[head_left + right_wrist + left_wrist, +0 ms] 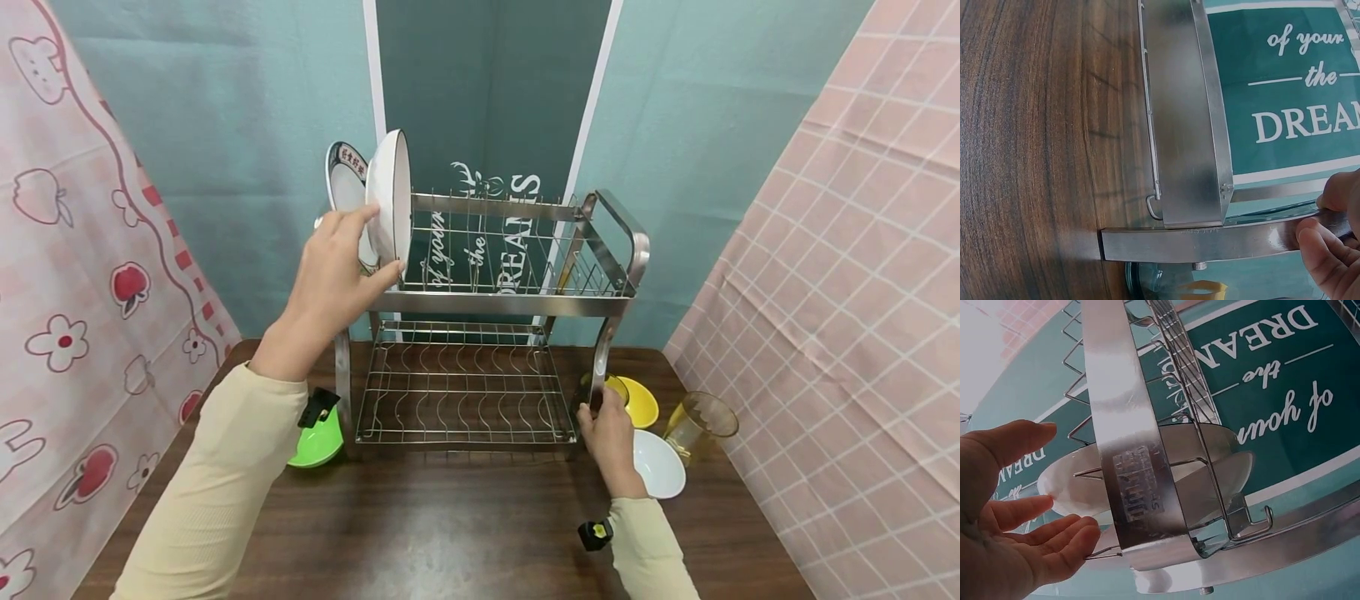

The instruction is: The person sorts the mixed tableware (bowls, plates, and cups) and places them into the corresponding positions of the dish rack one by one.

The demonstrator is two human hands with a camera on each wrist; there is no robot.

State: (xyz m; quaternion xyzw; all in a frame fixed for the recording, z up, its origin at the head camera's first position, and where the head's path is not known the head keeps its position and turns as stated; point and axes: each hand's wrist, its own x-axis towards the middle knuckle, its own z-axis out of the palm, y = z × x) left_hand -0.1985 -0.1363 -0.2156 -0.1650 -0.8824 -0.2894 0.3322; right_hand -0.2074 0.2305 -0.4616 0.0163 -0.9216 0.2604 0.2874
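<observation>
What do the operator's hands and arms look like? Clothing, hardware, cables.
Left hand and right hand are bare; no gloves or rings visible. Long cream left sleeve and right sleeve, both plain. Small black left wrist unit and boxy black right wrist unit, each with a yellowish patch. No cables visible.

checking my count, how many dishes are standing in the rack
2 in view, both at the left end of the rack's top tier: the white dish by the left hand, and the patterned plate just left of it. Others may be hidden.
</observation>
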